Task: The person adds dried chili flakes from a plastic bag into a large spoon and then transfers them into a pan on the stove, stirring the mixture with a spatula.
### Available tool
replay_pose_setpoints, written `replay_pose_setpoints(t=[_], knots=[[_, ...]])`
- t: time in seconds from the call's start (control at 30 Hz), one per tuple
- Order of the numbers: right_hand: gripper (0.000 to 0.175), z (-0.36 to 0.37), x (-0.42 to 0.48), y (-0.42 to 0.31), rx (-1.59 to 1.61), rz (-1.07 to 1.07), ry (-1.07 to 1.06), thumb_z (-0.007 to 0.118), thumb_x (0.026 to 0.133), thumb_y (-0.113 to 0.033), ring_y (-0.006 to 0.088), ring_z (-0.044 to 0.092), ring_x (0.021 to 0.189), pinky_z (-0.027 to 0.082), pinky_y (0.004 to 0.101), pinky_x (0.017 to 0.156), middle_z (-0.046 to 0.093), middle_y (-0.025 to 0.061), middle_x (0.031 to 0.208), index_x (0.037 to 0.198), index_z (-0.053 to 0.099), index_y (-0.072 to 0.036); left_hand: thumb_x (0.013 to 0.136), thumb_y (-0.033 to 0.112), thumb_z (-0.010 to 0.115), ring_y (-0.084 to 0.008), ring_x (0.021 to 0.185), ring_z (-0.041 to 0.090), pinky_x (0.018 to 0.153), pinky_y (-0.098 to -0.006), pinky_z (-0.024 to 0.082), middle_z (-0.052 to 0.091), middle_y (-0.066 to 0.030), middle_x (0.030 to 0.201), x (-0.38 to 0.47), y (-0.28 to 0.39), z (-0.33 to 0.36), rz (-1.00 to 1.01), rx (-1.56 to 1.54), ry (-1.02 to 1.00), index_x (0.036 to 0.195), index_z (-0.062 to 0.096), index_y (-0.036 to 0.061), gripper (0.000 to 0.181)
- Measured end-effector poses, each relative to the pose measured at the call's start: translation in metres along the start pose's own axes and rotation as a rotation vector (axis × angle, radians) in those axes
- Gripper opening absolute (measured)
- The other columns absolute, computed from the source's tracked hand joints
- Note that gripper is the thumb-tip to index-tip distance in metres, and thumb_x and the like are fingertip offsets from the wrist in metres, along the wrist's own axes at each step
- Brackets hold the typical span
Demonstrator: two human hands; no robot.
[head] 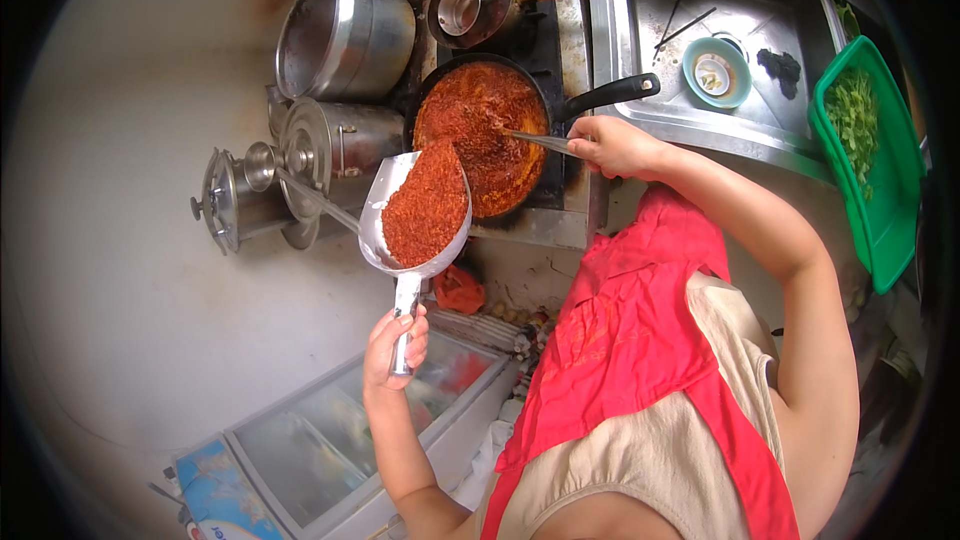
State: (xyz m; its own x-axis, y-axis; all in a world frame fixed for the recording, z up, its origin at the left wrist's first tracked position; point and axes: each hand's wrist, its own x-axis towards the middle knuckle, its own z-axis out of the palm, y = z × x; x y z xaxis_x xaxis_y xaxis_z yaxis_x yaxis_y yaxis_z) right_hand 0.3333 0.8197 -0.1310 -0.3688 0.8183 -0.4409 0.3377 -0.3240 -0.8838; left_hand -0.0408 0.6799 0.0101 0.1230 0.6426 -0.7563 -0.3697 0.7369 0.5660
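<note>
My left hand [395, 341] grips the handle of a metal scoop [375, 199], which is heaped with red chili flakes [426, 221]. The tip of the scoop is over the rim of a black frying pan [406, 120]. Red, oily chili mixture [480, 109] covers the bottom of the pan, which sits on the stove. With my right hand [615, 146] I hold the metal handle of a utensil [544, 141]; its far end is in the mixture and hidden. The pan's black handle [611, 94] points toward the sink, just above my right hand.
Large steel pots [375, 37] stand beyond the pan, along with a smaller pan [480, 37] holding a ladle [459, 9]. A steel sink [780, 127] contains a turquoise bowl [739, 82]. A green basket [892, 217] holds leafy greens. A glass-topped freezer [300, 435] stands at lower left.
</note>
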Motion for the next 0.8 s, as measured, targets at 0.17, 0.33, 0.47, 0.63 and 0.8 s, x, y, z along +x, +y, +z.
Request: replay_pose_setpoints(t=[0.17, 0.33, 0.47, 0.63, 0.8], knots=[[0.026, -0.001, 0.005, -0.012, -0.272, -0.292, 0.097, 0.054, 0.089, -0.025, 0.0328, 0.063, 0.070, 0.049, 0.0417, 0.064, 0.063, 0.0172, 0.073, 0.098, 0.058, -0.001, 0.090, 0.010, 0.051, -0.0097, 0.048, 0.044, 0.039, -0.0222, 0.038, 0.050, -0.0070, 0.074, -0.002, -0.004, -0.001, 0.005, -0.005, -0.012, 0.108, 0.049, -0.0048, 0.024], [0.021, 0.003, 0.009, -0.044, -0.780, -0.380, 0.164, 0.053, 0.089, -0.022, 0.0364, 0.063, 0.072, 0.050, 0.0459, 0.063, 0.064, 0.0175, 0.075, 0.098, 0.057, -0.004, 0.089, 0.010, 0.051, -0.0098, 0.048, 0.044, 0.039, -0.0224, 0.039, 0.050, -0.0068, 0.074, -0.005, -0.007, 0.001, 0.025, 0.026, -0.007, 0.108, 0.048, -0.0046, 0.024], [0.027, 0.011, 0.027, -0.064, -1.179, -0.542, 0.223, 0.052, 0.087, -0.016, 0.0289, 0.065, 0.066, 0.050, 0.0412, 0.053, 0.061, 0.0130, 0.075, 0.112, 0.056, -0.006, 0.089, 0.010, 0.052, -0.0100, 0.048, 0.044, 0.040, -0.0227, 0.039, 0.050, -0.0067, 0.074, -0.005, -0.012, -0.001, 0.021, 0.008, -0.018, 0.108, 0.048, -0.0039, 0.024], [0.029, 0.025, 0.063, -0.076, -1.542, -0.878, 0.291, 0.053, 0.086, -0.018, 0.0200, 0.064, 0.066, 0.046, 0.0306, 0.048, 0.059, 0.0062, 0.076, 0.113, 0.058, -0.007, 0.088, 0.011, 0.053, -0.0099, 0.048, 0.044, 0.040, -0.0228, 0.039, 0.050, -0.0067, 0.074, -0.006, -0.015, -0.002, 0.018, 0.009, -0.001, 0.108, 0.048, -0.0032, 0.024], [0.015, 0.038, 0.082, -0.080, -1.609, -0.835, 0.161, 0.055, 0.083, -0.018, 0.0199, 0.064, 0.069, 0.046, 0.0303, 0.048, 0.061, 0.0050, 0.075, 0.090, 0.061, -0.006, 0.089, 0.010, 0.051, -0.0097, 0.048, 0.044, 0.038, -0.0221, 0.038, 0.050, -0.0070, 0.074, -0.005, -0.019, -0.003, 0.030, -0.006, 0.002, 0.108, 0.048, -0.0043, 0.024]])
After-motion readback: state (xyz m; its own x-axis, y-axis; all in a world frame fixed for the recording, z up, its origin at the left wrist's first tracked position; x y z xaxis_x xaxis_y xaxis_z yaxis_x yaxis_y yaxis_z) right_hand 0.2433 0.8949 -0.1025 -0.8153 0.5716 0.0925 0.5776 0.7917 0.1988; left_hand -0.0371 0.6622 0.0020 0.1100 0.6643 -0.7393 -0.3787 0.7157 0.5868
